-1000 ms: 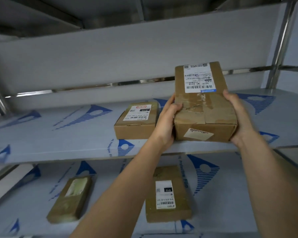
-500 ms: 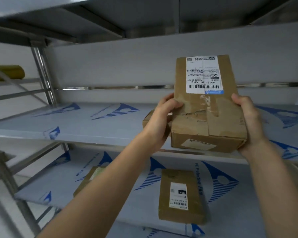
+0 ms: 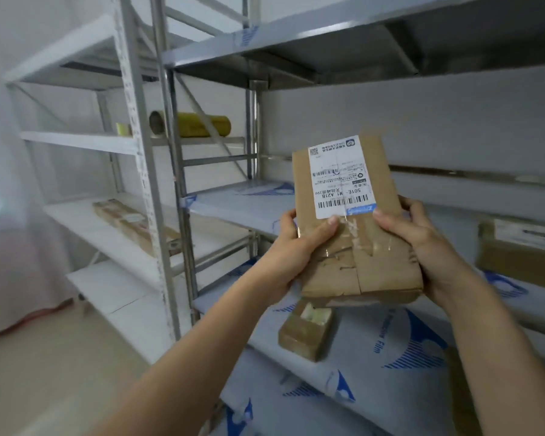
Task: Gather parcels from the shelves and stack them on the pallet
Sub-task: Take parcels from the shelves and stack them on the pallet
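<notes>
Both hands gripping taped cardboard parcel (image 3: 353,221) off shelf, left hand (image 3: 299,250) & right hand (image 3: 422,243) clamping near end w/ thumbs on top; looking stiff, lightish, tape slick

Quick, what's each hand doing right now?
Left hand: grips the left side of the cardboard parcel, thumb on top.
Right hand: grips the parcel's right side.
</notes>
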Available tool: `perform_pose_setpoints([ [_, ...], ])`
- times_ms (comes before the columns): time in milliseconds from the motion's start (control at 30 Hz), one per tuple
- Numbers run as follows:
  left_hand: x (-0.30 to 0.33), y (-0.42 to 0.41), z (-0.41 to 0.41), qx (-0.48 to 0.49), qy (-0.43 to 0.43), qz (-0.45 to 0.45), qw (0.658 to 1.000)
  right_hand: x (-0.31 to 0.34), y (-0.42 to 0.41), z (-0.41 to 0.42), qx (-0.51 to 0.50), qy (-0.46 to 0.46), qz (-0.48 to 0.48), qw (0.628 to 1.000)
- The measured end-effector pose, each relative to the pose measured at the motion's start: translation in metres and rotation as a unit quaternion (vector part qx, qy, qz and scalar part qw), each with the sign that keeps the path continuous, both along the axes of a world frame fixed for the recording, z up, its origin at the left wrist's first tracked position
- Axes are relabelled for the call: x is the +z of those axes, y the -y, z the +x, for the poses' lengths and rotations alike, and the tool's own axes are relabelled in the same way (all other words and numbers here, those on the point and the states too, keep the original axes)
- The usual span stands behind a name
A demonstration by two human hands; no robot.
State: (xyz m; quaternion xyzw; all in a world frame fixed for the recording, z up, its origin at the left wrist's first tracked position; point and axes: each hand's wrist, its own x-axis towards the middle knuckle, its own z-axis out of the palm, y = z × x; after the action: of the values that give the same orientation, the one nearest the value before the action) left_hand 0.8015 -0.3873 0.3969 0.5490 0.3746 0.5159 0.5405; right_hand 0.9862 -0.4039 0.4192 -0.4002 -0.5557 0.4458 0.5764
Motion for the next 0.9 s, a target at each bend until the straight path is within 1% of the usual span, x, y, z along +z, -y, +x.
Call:
perform_pose_setpoints([
  [100, -0.016, 0.002, -0.08, 0.058, -0.004, -0.017, 0.998, -0.015, -0.022, -0.083, 0.032, -0.026, -0.017, 0.999],
  [200, -0.03, 0.015, -0.164, 0.127, -0.001, -0.031, 0.991, -0.029, -0.036, -0.173, 0.095, -0.029, -0.041, 0.994],
  [333, -0.051, 0.04, -0.276, 0.214, 0.001, -0.06, 0.975, -0.049, -0.045, -0.293, 0.187, -0.012, -0.077, 0.979],
  [433, -0.068, 0.062, -0.349, 0.267, 0.028, -0.092, 0.959, -0.064, -0.045, -0.375, 0.247, 0.014, -0.102, 0.963],
  [533, -0.086, 0.084, -0.405, 0.322, 0.052, -0.111, 0.939, -0.077, -0.044, -0.448, 0.296, 0.04, -0.123, 0.946],
  [700, -0.119, 0.1, -0.48, 0.405, 0.052, -0.151, 0.9, -0.102, -0.056, -0.547, 0.363, 0.08, -0.151, 0.916],
  [767, -0.131, 0.098, -0.509, 0.414, 0.044, -0.172, 0.893, -0.111, -0.066, -0.584, 0.377, 0.083, -0.152, 0.91],
  [900, -0.147, 0.079, -0.561, 0.405, 0.012, -0.205, 0.891, -0.136, -0.1, -0.655, 0.383, 0.077, -0.165, 0.906],
])
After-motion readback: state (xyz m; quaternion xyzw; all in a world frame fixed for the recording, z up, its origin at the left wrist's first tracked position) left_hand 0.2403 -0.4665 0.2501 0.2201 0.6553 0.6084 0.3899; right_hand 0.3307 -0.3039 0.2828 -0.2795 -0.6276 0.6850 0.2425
